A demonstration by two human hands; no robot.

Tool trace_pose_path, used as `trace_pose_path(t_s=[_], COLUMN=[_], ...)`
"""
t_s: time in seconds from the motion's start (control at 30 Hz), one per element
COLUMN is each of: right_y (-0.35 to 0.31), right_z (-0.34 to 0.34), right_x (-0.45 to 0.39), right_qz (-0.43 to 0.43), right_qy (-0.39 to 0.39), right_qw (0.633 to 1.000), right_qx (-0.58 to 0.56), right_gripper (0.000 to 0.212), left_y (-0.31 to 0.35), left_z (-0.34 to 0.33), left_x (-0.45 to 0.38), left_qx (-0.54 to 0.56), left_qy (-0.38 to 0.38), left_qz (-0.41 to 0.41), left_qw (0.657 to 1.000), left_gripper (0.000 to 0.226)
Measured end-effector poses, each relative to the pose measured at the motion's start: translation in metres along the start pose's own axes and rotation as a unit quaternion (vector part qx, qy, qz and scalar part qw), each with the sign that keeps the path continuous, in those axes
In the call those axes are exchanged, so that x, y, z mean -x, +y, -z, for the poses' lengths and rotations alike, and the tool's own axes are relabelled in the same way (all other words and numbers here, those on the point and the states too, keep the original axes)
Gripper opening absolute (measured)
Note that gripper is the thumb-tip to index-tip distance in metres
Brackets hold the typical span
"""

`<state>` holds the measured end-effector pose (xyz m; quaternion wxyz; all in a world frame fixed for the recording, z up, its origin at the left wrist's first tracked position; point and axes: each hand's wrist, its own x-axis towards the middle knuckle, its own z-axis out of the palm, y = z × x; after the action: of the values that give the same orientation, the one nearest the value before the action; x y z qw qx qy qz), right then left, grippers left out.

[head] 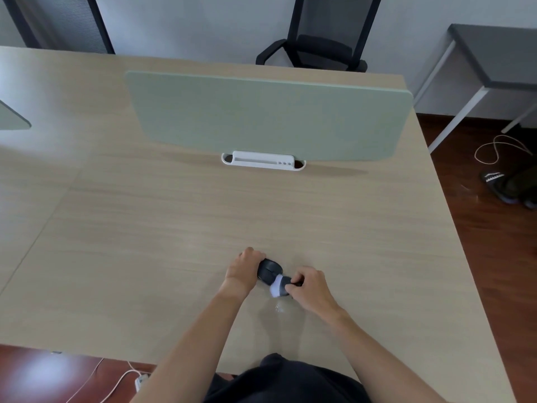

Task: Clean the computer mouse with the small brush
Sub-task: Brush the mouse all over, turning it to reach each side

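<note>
arms: 2, bare | sleeves: none visible | garment (290, 382): black

**Open desk around the hands, divider at the back**

The pale wood-grain desk top (122, 228) lies bare left, right and ahead. Well beyond, an upright sage-green divider panel (267, 114) in its white plastic clamp base (263, 160) blocks the far side.

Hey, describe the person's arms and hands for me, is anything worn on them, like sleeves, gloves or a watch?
Both forearms are bare up to the bottom edge of the picture, with no sleeves in view. The left hand and right hand wear no gloves, and no watch, band or ring shows on either. A dark garment covers the body below.
</note>
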<state>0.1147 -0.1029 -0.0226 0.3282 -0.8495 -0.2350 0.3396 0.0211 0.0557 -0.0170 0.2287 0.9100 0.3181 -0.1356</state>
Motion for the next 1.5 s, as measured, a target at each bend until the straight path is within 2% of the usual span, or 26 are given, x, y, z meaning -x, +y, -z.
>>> trace_pose_path(t_s=[0.07,0.17,0.2,0.47,0.67,0.83,0.9,1.0,1.07,1.17,1.33,1.37,1.5], right_y=[-0.001,-0.009,-0.011,-0.01,-0.018,-0.019,-0.022,-0.023,-0.024,-0.024,-0.031,-0.033,-0.033], right_z=[0.004,0.006,0.005,0.004,0.006,-0.004,0.001,0.009,0.01,0.0,-0.019,-0.018,-0.01], right_x=[0.001,0.0,0.0,-0.001,-0.002,0.005,0.003,-0.002,-0.003,0.0,0.01,0.009,-0.002], right_qz=[0.006,-0.004,-0.007,-0.022,-0.034,-0.02,-0.019,-0.025,-0.022,-0.031,-0.045,-0.048,-0.076], right_qy=[0.011,0.119,0.131,0.016,0.104,0.021,0.031,0.122,0.146,0.117,0.011,0.016,0.123], right_qw=[1.0,0.989,0.986,0.999,0.992,0.998,0.997,0.985,0.981,0.986,0.991,0.99,0.973], right_qx=[-0.025,-0.093,-0.098,-0.034,-0.07,-0.059,-0.068,-0.121,-0.129,-0.116,-0.123,-0.133,-0.183], right_gripper=[0.023,0.029,0.028,0.015,0.012,0.015,0.013,0.016,0.019,0.017,0.016,0.016,0.019], left_y=[0.002,0.0,0.0,0.01,0.013,0.009,0.007,0.004,0.0,-0.004,-0.005,-0.007,-0.015], left_z=[0.001,-0.001,-0.002,-0.008,-0.011,-0.011,-0.011,-0.01,-0.013,-0.017,-0.019,-0.019,-0.017], left_x=[0.0,0.001,0.001,0.008,0.014,0.014,0.015,0.02,0.022,0.025,0.027,0.027,0.029], left_qx=[-0.007,-0.009,-0.008,-0.059,-0.064,-0.089,-0.089,-0.076,-0.073,-0.034,0.004,0.007,-0.044], left_qy=[-0.002,-0.005,-0.006,-0.003,-0.005,-0.006,-0.005,-0.002,0.015,0.028,0.052,0.053,0.045], left_qz=[-0.002,0.003,0.006,0.052,0.079,0.066,0.061,0.062,0.047,0.024,0.02,0.02,-0.002], left_qw=[1.0,1.0,1.0,0.997,0.995,0.994,0.994,0.995,0.996,0.999,0.998,0.998,0.998], left_gripper=[0.033,0.032,0.032,0.03,0.026,0.025,0.024,0.036,0.042,0.046,0.049,0.052,0.074])
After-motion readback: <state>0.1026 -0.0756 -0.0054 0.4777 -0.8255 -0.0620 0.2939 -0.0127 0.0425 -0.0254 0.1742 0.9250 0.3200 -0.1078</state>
